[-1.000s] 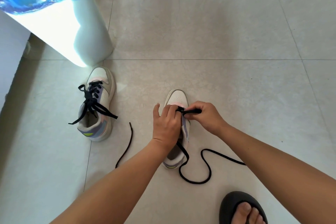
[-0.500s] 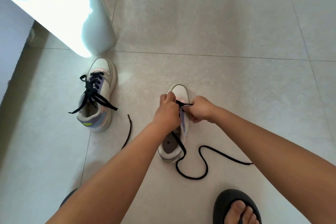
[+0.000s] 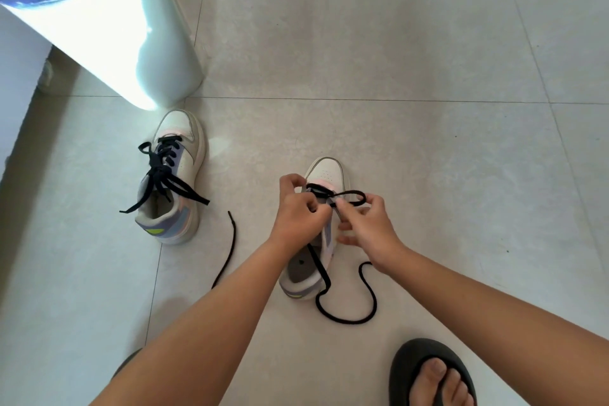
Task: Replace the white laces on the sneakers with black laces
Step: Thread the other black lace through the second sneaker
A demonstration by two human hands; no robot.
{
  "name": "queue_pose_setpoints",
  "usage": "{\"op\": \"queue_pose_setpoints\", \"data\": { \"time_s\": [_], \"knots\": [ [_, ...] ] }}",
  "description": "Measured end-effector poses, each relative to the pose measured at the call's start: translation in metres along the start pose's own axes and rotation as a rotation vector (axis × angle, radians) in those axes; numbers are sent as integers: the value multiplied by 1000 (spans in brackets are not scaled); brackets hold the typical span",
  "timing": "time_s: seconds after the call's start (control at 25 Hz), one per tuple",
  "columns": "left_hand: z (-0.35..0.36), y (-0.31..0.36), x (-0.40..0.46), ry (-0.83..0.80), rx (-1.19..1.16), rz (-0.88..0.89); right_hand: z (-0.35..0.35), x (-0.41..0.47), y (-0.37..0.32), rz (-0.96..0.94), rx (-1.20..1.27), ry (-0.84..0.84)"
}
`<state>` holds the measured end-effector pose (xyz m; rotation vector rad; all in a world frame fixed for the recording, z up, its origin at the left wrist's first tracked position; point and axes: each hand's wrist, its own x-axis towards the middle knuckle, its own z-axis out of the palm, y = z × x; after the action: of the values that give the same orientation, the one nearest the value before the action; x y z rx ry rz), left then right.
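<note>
- Fingers of the left hand [image 3: 298, 214] are curled over the near shoe [image 3: 316, 231], at its left side by the lowest eyelets; what they pinch, if anything, is hidden under the knuckles.
- Right hand [image 3: 370, 229] pinches the black lace [image 3: 351, 199] between thumb and forefinger just right of the shoe's tongue, with the other fingers loosely spread below.
- Tiled floor [image 3: 395, 59] carries everything, and a white cylinder [image 3: 158, 53] stands at far left.
- Far-left shoe [image 3: 173, 178] lies with its long axis running near to far, toe pointing away, and is already laced in black, its loose ends splayed across the opening.
- Near shoe lies the same way, toe far and heel near, in the middle of the scene under both hands.
- Black lace crosses the shoe near the toe, bends in a small loop just beyond the right fingertips, then runs down over the open heel and curls in a wide loop on the floor to the near right.
- Its other end [image 3: 227, 247] trails on the floor to the left, between the two shoes.
- Black sandal [image 3: 408, 369] with a foot in it sits at the near right edge.
</note>
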<state>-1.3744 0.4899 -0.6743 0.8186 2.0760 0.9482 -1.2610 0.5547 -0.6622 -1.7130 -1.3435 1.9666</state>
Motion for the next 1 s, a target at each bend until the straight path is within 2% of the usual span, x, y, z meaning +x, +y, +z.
{"op": "queue_pose_setpoints", "data": {
  "time_s": [0.12, 0.2, 0.28, 0.4, 0.56, 0.68, 0.88, 1.0],
  "knots": [
    [2, 3, 5, -22, -124, -83, 11, -25, 20, -195, -246, -61],
    [0, 7, 11, -107, -193, -167, 15, -34, 29, -265, -282, -76],
    [-7, 14, 17, -204, -185, -205, 14, -28, 24, -208, -220, 34],
    [-19, 18, 19, -335, -24, -131, 11, -19, 15, -183, -168, 180],
    [-49, 16, -2, -323, 131, -11, 2, -15, 11, -175, -164, 279],
    [-76, 16, -22, -451, 196, 35, -3, -9, 6, -164, -228, 283],
    [-104, 19, -33, -537, 156, -103, 2, -8, 5, -188, -330, 244],
    [-106, 17, -44, -659, 254, -52, 4, -6, 4, -205, -391, 241]
  ]
}}
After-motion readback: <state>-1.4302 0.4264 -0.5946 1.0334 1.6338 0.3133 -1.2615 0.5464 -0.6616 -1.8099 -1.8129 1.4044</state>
